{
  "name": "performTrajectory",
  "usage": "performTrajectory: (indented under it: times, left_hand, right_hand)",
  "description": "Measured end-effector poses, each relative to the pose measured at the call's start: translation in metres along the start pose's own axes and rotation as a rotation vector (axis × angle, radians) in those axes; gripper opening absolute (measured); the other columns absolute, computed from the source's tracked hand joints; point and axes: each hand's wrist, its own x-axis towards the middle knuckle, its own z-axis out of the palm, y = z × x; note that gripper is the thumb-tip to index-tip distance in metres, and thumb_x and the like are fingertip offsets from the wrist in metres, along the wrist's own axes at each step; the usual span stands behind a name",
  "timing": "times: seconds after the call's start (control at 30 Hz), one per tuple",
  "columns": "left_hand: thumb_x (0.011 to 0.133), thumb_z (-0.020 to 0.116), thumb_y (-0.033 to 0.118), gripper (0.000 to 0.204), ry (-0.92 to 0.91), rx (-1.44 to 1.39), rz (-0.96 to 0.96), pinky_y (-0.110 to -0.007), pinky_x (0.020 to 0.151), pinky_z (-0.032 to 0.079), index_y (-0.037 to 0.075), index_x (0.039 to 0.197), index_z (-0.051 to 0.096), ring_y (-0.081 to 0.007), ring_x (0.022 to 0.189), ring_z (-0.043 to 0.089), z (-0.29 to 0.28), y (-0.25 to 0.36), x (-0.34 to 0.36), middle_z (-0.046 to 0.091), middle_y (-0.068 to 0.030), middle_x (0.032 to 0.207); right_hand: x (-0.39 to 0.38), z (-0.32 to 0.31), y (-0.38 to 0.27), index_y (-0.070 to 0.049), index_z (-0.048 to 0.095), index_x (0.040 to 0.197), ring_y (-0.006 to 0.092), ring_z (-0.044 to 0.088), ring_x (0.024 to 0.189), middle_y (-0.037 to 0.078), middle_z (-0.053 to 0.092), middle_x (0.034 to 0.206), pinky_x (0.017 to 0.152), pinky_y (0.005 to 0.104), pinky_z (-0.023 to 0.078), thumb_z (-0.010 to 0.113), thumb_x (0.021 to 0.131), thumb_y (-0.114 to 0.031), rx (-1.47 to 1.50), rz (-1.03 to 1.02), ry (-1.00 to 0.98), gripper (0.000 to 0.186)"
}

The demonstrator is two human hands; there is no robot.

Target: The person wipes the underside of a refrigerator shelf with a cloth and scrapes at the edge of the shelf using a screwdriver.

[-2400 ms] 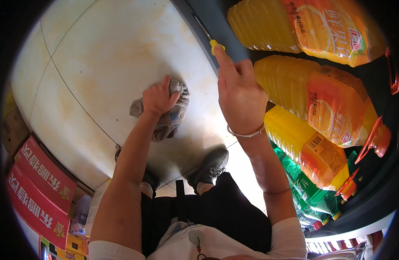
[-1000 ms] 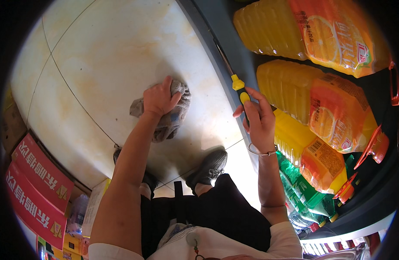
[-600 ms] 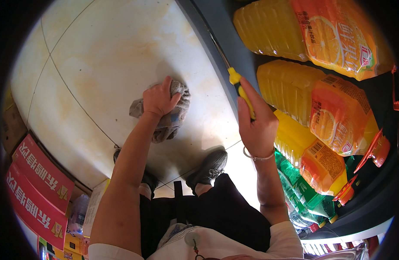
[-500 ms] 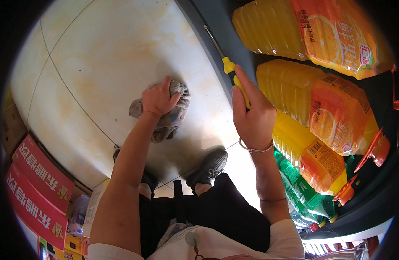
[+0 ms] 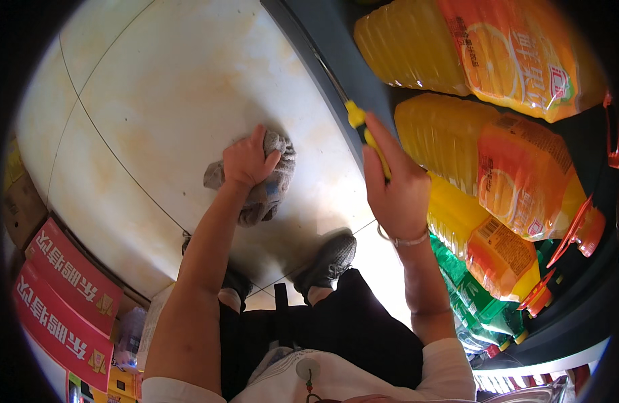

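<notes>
My left hand (image 5: 246, 162) is closed on a crumpled grey-brown rag (image 5: 280, 176), held above the pale tiled floor. My right hand (image 5: 402, 195) grips a screwdriver (image 5: 356, 115) by its yellow and black handle, index finger and thumb along it. Its thin metal shaft points up and left, lying over the edge of a dark grey shelf (image 5: 363, 82). Whether the tip touches the edge, I cannot tell. Just right of that hand lies a large bottle of orange juice drink (image 5: 450, 138).
Several more bottles lie on the right, among them another big juice bottle (image 5: 417, 50) and a green bottle (image 5: 480, 292). Red printed cartons (image 5: 64, 329) stand at lower left. My dark shoe (image 5: 329, 258) is on the tiled floor (image 5: 182, 80) below.
My right hand has shifted slightly down, and the screwdriver's shaft now lies closer along the shelf edge. My left hand and the rag have moved a little downward in view.
</notes>
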Motion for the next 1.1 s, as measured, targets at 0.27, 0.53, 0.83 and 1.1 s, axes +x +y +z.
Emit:
performTrajectory:
  times: [0.27,0.53,0.83,1.1]
  left_hand:
    - [0.075,0.06,0.047,0.05,0.006,-0.034,0.023,-0.046,0.056,0.05,0.012,0.111,0.052,-0.0321,0.069,0.065,0.0,0.007,0.004,0.066,-0.0115,0.073]
    - [0.076,0.059,0.047,0.052,0.021,0.026,0.024,-0.046,0.057,0.051,0.012,0.114,0.052,-0.0321,0.066,0.065,0.007,-0.005,0.0,0.066,-0.0119,0.072]
    - [0.077,0.059,0.045,0.049,0.063,-0.012,0.041,-0.044,0.053,0.049,0.012,0.111,0.052,-0.0303,0.063,0.064,0.006,-0.001,0.0,0.064,-0.011,0.069]
    - [0.076,0.059,0.045,0.048,0.025,-0.011,0.008,-0.044,0.053,0.049,0.012,0.11,0.052,-0.0302,0.063,0.064,0.003,-0.001,-0.001,0.064,-0.0103,0.067]
  right_hand:
    - [0.037,0.03,0.0,-0.014,0.064,0.119,0.0234,0.057,0.051,0.006,0.057,0.064,0.045,0.0339,0.046,0.064,0.084,-0.012,-0.054,-0.105,0.114,0.035]
    - [0.002,0.001,-0.034,-0.011,0.067,0.116,0.0148,0.048,0.046,0.002,0.046,0.062,0.041,0.0287,0.041,0.065,0.075,0.0,0.11,-0.35,-0.011,0.042]
    - [-0.015,0.001,0.011,-0.008,0.065,0.117,0.0242,0.061,0.057,0.012,0.066,0.076,0.051,0.0321,0.049,0.066,0.082,-0.005,0.117,-0.097,0.113,0.035]
    - [-0.013,-0.007,0.004,-0.004,0.065,0.115,0.0258,0.067,0.071,0.016,0.069,0.089,0.062,0.0316,0.052,0.063,0.085,-0.003,0.165,0.066,0.004,0.03]
